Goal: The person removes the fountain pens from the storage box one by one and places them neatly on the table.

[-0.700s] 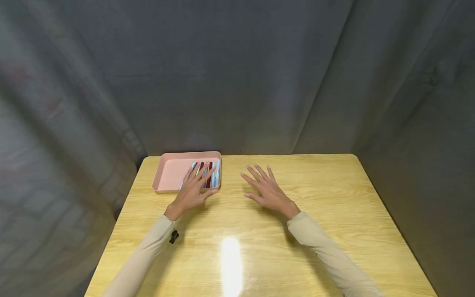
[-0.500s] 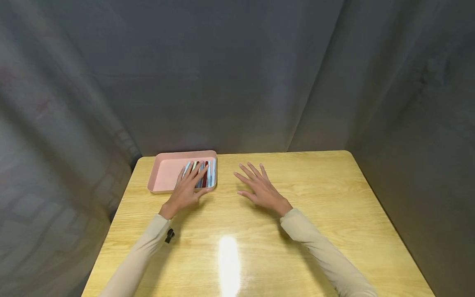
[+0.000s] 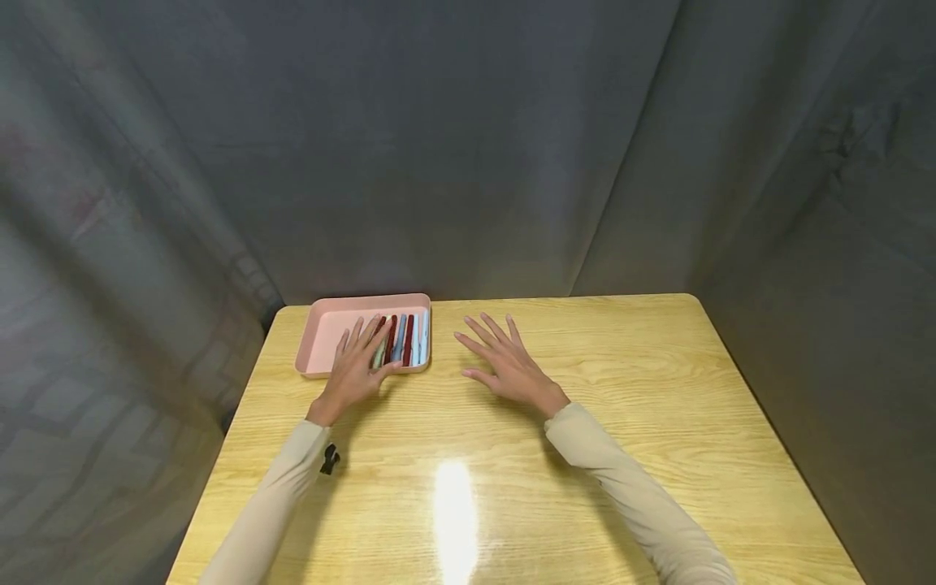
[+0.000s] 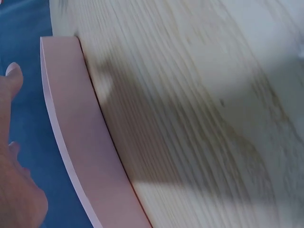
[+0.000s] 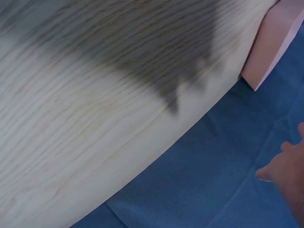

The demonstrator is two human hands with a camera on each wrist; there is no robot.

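Left hand (image 3: 356,372) spread flat, fingers (image 3: 363,335) straight and slightly fanned, reaching over the near rim of the pink tray (image 3: 329,325); nothing gripped or pinched. Fingertips lying over the near ends of the pens (image 3: 405,340), whether pressing on them or just hovering cannot be told. In the left wrist view only a fingertip and the heel of that hand (image 4: 16,190) at the left edge, beside the tray's pale pink wall (image 4: 78,142).

Right hand (image 3: 504,366) likewise open, fingers (image 3: 486,331) straight and splayed, palm down on or just above the wooden table (image 3: 621,422), holding nothing. Just right of the tray, apart from it, with a strip of bare wood between. In the right wrist view only a sliver of that hand (image 5: 287,175) at the lower right, a corner of the tray (image 5: 275,38) at the upper right.

Tray: shallow, rectangular, rounded corners, matte pink, set at the far left corner of the table. Pens packed side by side in its right half, running near to far: dark red, grey-blue, pale blue and pale green ones. Left half of the tray floor bare pink.

Beige sleeves (image 3: 621,487) on both forearms. Grey cloth backdrop (image 3: 468,146) hanging behind and around the table.
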